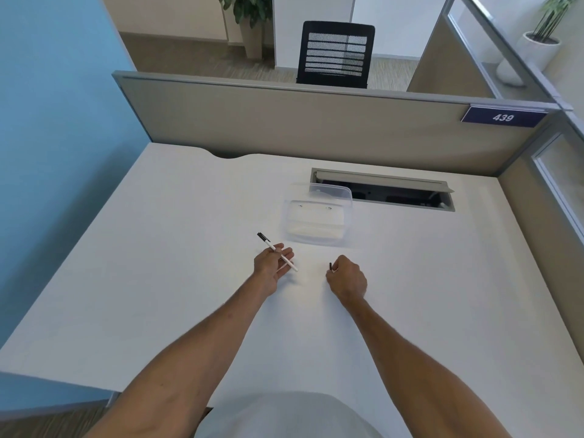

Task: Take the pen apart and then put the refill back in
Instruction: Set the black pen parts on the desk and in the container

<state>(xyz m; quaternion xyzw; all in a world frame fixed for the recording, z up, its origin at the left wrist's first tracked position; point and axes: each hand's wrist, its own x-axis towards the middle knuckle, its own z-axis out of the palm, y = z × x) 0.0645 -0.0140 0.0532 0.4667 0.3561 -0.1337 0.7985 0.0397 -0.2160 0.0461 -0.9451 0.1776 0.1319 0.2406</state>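
A white pen (274,250) with a black clip end lies across the fingers of my left hand (271,265), its black end pointing up and to the left. My left hand holds it loosely, palm turned up, just above the white desk (158,263). To the right, my right hand (347,277) is closed into a fist on a small black pen part (331,266), whose tip sticks out above the fingers. The two hands are a short way apart. I cannot tell what the black part is.
A clear plastic box (317,216) with its lid stands on the desk just beyond my hands. Behind it is an open cable slot (384,192) in the desktop. A grey partition (284,121) bounds the far edge, a blue wall (47,121) the left.
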